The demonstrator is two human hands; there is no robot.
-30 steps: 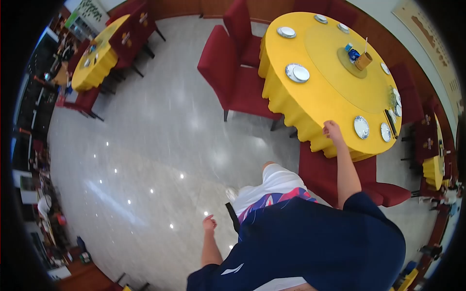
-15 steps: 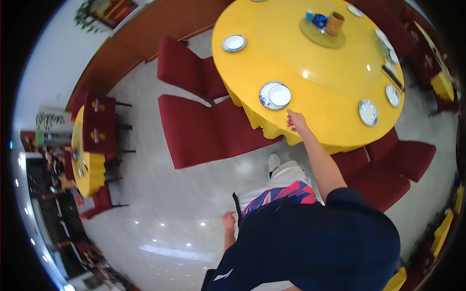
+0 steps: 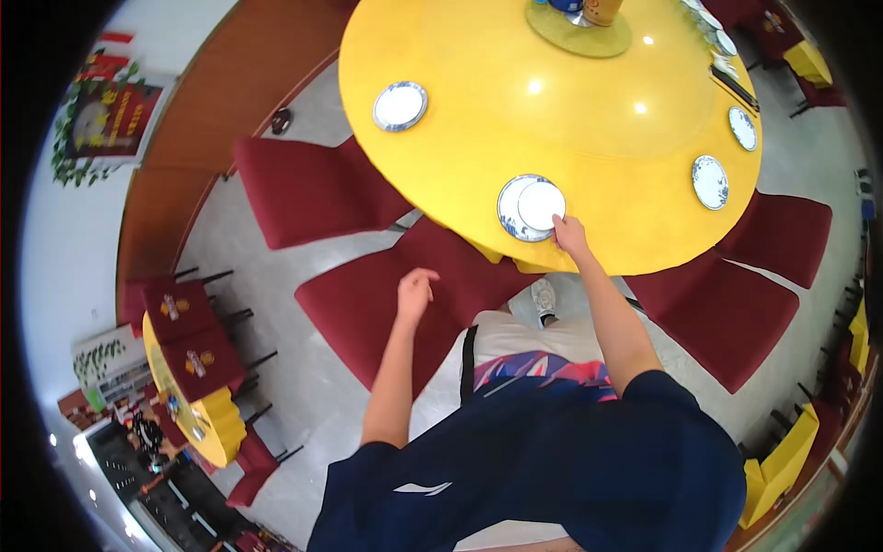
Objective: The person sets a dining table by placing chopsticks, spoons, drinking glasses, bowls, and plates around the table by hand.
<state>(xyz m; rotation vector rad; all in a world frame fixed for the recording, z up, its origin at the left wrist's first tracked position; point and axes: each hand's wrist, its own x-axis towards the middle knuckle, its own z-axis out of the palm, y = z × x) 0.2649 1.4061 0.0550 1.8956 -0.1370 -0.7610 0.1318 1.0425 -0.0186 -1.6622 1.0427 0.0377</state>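
Note:
My right hand (image 3: 570, 235) is at the near edge of the yellow round table (image 3: 460, 175), its fingers pinched on the rim of a small white dish (image 3: 539, 204). That dish rests off-centre on a larger blue-patterned plate (image 3: 511, 224). My left hand (image 3: 417, 293) is raised over a red chair (image 3: 368, 308), with its fingers curled; whether anything is in it cannot be made out. A second plate with a dish (image 3: 400, 106) lies farther left on the table.
Two patterned plates (image 3: 710, 182) (image 3: 743, 129) lie at the table's right. Black chopsticks (image 3: 733, 89) are near its far right edge. A round stand (image 3: 578, 37) bears a brown holder (image 3: 602, 11). More red chairs (image 3: 722, 322) surround the table.
My view has turned and come closer to the table. My right hand has reached the small dish and closed on its rim. My left hand has risen from low beside my body to over the chair.

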